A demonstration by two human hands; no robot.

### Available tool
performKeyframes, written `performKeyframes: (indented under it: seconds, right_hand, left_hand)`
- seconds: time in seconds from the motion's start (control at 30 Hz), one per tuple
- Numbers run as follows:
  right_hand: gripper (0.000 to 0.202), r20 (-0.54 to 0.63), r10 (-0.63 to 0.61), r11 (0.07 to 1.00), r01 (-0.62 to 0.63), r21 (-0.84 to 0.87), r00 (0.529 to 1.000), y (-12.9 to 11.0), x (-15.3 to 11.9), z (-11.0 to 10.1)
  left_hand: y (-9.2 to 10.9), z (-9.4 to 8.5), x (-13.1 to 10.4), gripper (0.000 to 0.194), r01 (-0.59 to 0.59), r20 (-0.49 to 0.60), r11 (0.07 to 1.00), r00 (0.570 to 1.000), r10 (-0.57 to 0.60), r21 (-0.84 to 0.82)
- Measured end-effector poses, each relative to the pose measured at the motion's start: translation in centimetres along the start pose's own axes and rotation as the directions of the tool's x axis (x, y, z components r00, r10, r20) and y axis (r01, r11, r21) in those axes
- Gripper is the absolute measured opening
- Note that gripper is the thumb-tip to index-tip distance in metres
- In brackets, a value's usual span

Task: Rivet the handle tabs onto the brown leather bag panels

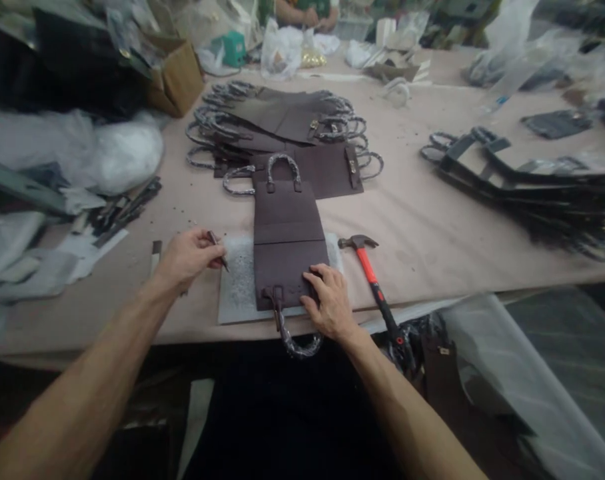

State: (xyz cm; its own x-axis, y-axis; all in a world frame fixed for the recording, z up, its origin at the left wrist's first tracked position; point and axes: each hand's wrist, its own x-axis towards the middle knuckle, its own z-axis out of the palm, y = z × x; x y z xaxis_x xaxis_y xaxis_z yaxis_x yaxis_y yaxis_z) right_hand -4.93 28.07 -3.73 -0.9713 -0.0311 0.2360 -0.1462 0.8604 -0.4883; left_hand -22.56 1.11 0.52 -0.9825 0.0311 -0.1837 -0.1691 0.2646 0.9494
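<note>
One slim dark tool (213, 238) is pinched in my left hand (188, 257); next, the brown bag panel (288, 223) lies across a pale board (236, 270), my right hand (332, 301) on its right edge, gripping or not I cannot tell; then a hammer (370, 273).

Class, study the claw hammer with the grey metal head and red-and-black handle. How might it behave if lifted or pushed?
The claw hammer is probably head-heavy, since its grey head looks metal. Its red-and-black handle seems stiff, lying straight. It likely wouldn't roll far, as the claw juts out sideways.
</note>
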Motion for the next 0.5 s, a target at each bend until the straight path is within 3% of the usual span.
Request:
performKeyframes:
  seconds: [0.1, 0.2, 0.27, 0.33, 0.5]
  right_hand:
    - [0.045, -0.007, 0.007, 1.0, -0.007, 0.018, 1.0, 0.0, 0.0, -0.1]
    - [0.045, -0.004, 0.019, 1.0, -0.018, 0.008, 1.0, 0.0, -0.1, -0.2]
    - [0.045, 0.002, 0.018, 1.0, -0.018, -0.003, 1.0, 0.1, -0.1, -0.2]
    - [0.046, 0.003, 0.017, 1.0, -0.017, -0.006, 1.0, 0.1, -0.1, -0.2]
    - [0.048, -0.013, 0.018, 1.0, -0.018, 0.003, 1.0, 0.1, 0.0, -0.2]
  left_hand:
    - [1.2, 4.2, -4.6, 0.045, -0.057, 0.17, 0.961, 0.98, 0.105, -0.269]
    - [0.4, 8.6, -7.4, 0.038, -0.074, 0.245, 0.965, 0.96, 0.137, -0.252]
    - [-0.8, 10.5, -8.0, 0.032, -0.114, 0.256, 0.973, 0.953, 0.164, -0.201]
    - [-2.0, 11.2, -8.1, 0.027, -0.153, 0.235, 0.97, 0.952, 0.197, -0.191]
    - [-3.5, 10.9, -8.5, 0.026, -0.191, 0.196, 0.946, 0.949, 0.246, -0.262]
